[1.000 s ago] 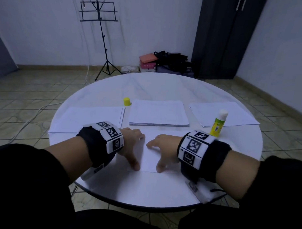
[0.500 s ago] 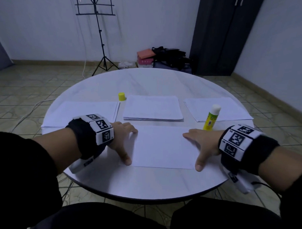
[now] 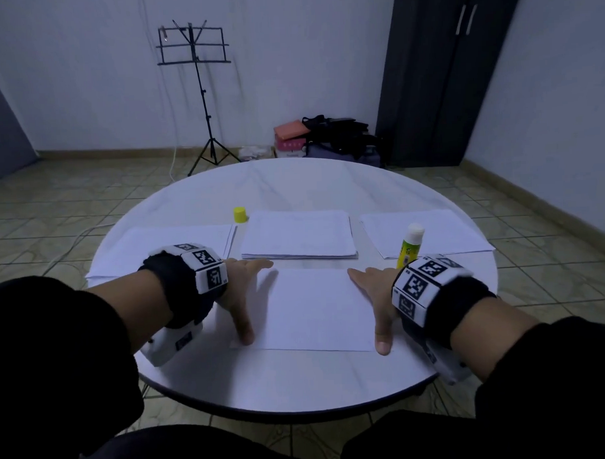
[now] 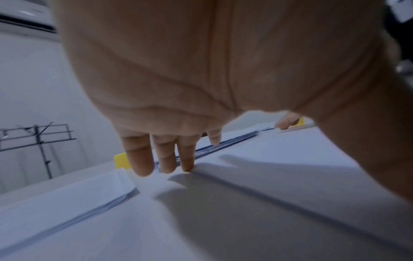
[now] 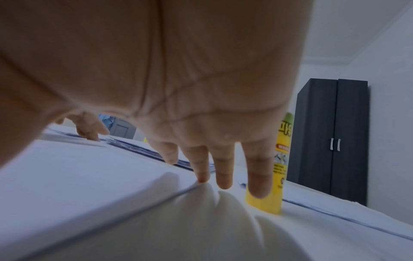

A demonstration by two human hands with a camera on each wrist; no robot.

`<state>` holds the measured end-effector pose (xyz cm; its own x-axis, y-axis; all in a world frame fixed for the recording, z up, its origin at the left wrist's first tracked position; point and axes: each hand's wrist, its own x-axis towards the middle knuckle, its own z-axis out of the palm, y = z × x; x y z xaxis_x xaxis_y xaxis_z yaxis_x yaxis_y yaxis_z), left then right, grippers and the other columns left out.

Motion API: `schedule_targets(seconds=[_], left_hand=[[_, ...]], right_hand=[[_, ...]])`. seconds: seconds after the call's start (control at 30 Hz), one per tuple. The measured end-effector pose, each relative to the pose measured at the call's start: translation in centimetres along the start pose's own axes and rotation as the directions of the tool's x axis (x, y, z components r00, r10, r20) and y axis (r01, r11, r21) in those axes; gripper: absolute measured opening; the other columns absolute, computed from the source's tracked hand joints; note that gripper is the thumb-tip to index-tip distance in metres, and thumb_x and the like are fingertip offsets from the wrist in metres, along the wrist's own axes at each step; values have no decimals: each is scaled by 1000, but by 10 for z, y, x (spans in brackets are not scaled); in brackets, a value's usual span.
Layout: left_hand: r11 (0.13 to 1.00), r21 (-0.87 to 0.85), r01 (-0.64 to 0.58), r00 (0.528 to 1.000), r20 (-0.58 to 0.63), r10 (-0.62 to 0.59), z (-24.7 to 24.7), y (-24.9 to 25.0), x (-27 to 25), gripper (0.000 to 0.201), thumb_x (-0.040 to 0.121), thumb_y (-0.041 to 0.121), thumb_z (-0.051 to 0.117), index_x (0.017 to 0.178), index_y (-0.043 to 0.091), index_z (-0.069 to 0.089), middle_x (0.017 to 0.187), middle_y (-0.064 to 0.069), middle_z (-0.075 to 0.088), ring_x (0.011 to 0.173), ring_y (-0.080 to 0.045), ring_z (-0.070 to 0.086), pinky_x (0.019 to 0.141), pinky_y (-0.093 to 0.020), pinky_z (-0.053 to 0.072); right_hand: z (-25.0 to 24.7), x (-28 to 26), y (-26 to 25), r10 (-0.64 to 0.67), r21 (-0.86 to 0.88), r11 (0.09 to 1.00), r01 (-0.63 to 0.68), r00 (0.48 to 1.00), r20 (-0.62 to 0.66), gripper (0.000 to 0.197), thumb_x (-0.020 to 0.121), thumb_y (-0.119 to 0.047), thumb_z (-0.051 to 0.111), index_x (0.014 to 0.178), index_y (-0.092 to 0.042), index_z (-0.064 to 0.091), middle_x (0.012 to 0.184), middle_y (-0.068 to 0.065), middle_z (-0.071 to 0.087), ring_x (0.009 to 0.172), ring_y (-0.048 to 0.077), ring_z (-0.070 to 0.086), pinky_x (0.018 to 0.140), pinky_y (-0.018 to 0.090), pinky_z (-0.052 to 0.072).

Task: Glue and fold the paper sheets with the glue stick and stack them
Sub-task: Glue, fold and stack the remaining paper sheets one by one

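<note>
Leftmost on the round table (image 3: pixel 327 180), a stack of sheets (image 3: pixel 164 248) lies flat (whether these are finished, folded pieces you cannot tell from these views). Just right of its far corner stands the yellow cap (image 3: pixel 240 214), off the glue stick, so the glue is judged ready for use. Your left hand (image 3: pixel 240 293) lies with fingers straight and spread, thumb along the left edge of the working sheet (image 3: pixel 317 307) and fingertips (image 4: pixel 187 166) at its far left corner; it pinches nothing. That sheet lies flat in front of you, with no fold line visible in the head view. Behind it sits the middle pile (image 3: pixel 298 234), squared and thick, probably the supply yet to be worked. Your right hand (image 3: pixel 373 292) mirrors the left: fingers straight, spread, pressing at the sheet's right edge, with nothing gripped. Just beyond it stands the glue stick (image 3: pixel 409 246), upright and uncapped, near but apart from your fingers. Rightmost lies a thinner layer of paper (image 3: pixel 431 231). As a judgement, this sheet is only laid out and smoothed; gluing, folding and stacking it remain, and the thick middle pile suggests much of the task is still ahead.
</note>
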<state>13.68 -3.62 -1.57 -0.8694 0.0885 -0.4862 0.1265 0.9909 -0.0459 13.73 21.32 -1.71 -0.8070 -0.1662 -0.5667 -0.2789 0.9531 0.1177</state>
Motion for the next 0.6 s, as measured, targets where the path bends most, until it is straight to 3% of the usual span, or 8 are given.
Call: schedule_targets(seconds=[0.17,0.3,0.4,0.47,0.53,0.6], left_hand=[[913,-405,-47,999,-21,42,-1,-9,-8,123,60,33,90,150,33,7,146,5,34,130,-18,42,109,-32,33],[629,-772,-91,994,-109,9,13,-11,-19,87,68,1,83,136,31,38,133,-6,35,109,-24,54,76,-28,56],[612,-777,-148,984,-177,13,24,-9,-26,47,77,-7,71,112,22,56,112,-4,50,85,-18,59,62,-20,56],[604,-772,-197,973,-228,27,26,-8,-30,40,80,-7,67,107,22,62,89,0,61,71,-15,60,63,-20,56],[579,-780,-240,957,-290,5,22,-12,-32,43,80,-6,67,110,25,63,80,-4,67,67,-18,61,68,-23,56],[580,-762,-288,928,-372,-29,16,-16,-33,45,81,-3,67,111,29,62,75,-4,68,66,-17,62,77,-28,54]], right_hand=[[7,-5,3,5,63,998,-3,999,-38,140,51,-42,89,151,-27,-8,150,4,25,139,27,27,110,49,29],[13,-14,6,-31,217,975,38,999,-36,125,58,-31,87,150,-22,3,149,3,29,135,25,32,109,42,32],[15,-21,7,-40,257,965,49,998,-42,92,65,-30,82,138,-17,27,137,0,39,124,21,41,104,38,38],[15,-24,10,-8,348,937,29,998,-61,88,70,-34,79,141,-20,29,139,-3,38,125,18,42,104,33,39],[14,-21,12,79,536,844,4,988,-133,78,72,-38,77,137,-23,36,133,-3,43,115,18,49,93,28,43],[12,-14,10,197,797,604,10,967,-162,58,76,-33,75,124,-20,45,115,2,47,94,21,49,70,26,42]])
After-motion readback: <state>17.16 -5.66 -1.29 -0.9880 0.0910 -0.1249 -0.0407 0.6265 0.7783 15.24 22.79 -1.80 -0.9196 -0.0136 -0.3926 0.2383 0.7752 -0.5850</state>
